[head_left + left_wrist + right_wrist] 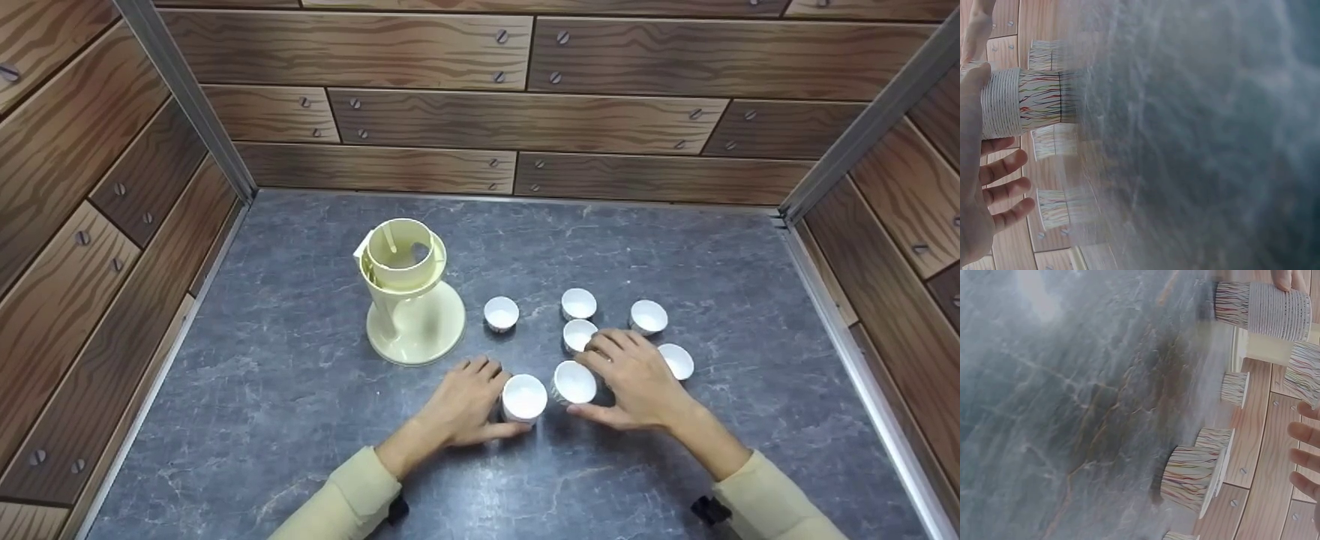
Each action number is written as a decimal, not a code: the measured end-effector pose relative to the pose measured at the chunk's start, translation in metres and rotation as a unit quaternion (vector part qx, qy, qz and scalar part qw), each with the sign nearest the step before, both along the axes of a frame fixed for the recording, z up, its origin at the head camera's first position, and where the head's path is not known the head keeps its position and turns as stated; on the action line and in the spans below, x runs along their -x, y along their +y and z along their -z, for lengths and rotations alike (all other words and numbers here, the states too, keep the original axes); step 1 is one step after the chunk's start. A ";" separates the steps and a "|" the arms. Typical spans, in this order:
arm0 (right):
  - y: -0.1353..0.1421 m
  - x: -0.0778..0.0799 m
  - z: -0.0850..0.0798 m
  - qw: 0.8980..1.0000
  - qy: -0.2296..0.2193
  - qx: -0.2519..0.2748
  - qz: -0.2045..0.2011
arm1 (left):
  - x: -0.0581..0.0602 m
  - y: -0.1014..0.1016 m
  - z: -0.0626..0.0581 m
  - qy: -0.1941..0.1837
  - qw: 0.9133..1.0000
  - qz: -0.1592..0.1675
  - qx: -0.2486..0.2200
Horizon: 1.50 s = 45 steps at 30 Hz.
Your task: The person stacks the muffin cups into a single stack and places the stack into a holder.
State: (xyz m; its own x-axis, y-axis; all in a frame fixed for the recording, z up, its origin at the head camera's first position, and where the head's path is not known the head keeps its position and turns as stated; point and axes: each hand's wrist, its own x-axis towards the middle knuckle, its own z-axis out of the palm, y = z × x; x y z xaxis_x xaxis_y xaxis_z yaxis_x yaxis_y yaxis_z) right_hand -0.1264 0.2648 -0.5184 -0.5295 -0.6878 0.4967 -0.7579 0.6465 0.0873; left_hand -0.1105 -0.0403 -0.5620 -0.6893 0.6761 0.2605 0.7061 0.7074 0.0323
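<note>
My left hand (469,405) curls round a stack of nested white paper cups (524,397), thumb in front and fingers behind. In the left wrist view this stack (1039,98) shows layered white rims and a wall of coloured wavy lines, its bottom on the tabletop. To the right, my right hand (637,379) pinches a single paper cup (574,382) between thumb and fingers. That cup (1303,371) is tilted and off the table in the right wrist view. Several more cups stand mouth up nearby, one cup (580,336) partly behind the right fingers.
Left of the cups stands a cream plastic appliance body (416,322) with a round base and a hollow cylinder on top. A lone cup (501,314) is beside it. Wood-patterned panels (420,52) bound the dark marbled table (300,300) at the back and sides.
</note>
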 end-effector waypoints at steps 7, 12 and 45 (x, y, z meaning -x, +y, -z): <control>-0.005 0.001 -0.005 1.000 0.012 0.022 -0.012 | 0.000 0.000 0.000 0.003 1.000 0.001 0.004; -0.010 0.000 -0.010 1.000 0.010 0.025 -0.012 | 0.000 0.000 0.000 0.004 1.000 0.001 0.001; -0.040 0.001 -0.023 0.999 -0.008 0.033 -0.041 | -0.001 0.000 0.000 0.002 1.000 -0.004 0.008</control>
